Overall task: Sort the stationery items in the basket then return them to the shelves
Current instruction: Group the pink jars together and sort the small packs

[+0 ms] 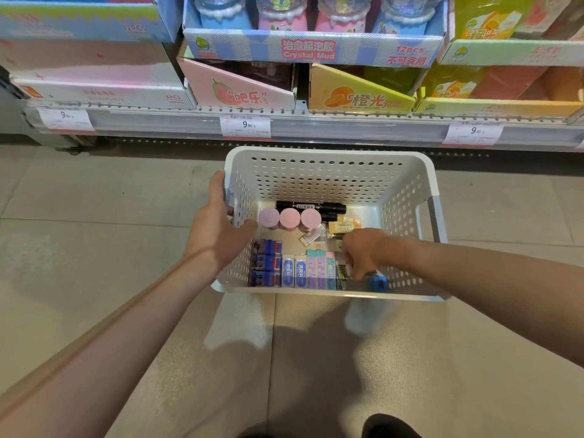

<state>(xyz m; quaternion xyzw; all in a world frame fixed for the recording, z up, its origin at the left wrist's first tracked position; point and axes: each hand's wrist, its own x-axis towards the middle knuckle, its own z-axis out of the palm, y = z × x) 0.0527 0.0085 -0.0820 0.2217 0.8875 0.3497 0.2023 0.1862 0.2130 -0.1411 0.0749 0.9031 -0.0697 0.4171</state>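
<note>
A white perforated basket (pixel 328 159) stands on the floor below the shelf. My left hand (pixel 218 222) grips its left rim. Inside lie three pink-lidded jars (pixel 289 218), black markers (pixel 311 207), dark blue boxes (pixel 266 263), blue-and-white erasers (pixel 294 271), pastel erasers (pixel 320 269) and yellow packets (pixel 343 226). My right hand (pixel 363 252) reaches down into the basket's near right corner, fingers curled on a small item beside a blue object (pixel 379 282). What exactly it pinches is hidden by the fingers.
The shelf edge (pixel 316 126) with price tags (pixel 246 125) runs behind the basket. On it sit display boxes: a pink one (pixel 235 86), an orange one (pixel 357 94) and a blue Crystal Mud box (pixel 313 49). Grey floor tiles (pixel 94 248) surround the basket. My shoe (pixel 388 426) shows at the bottom.
</note>
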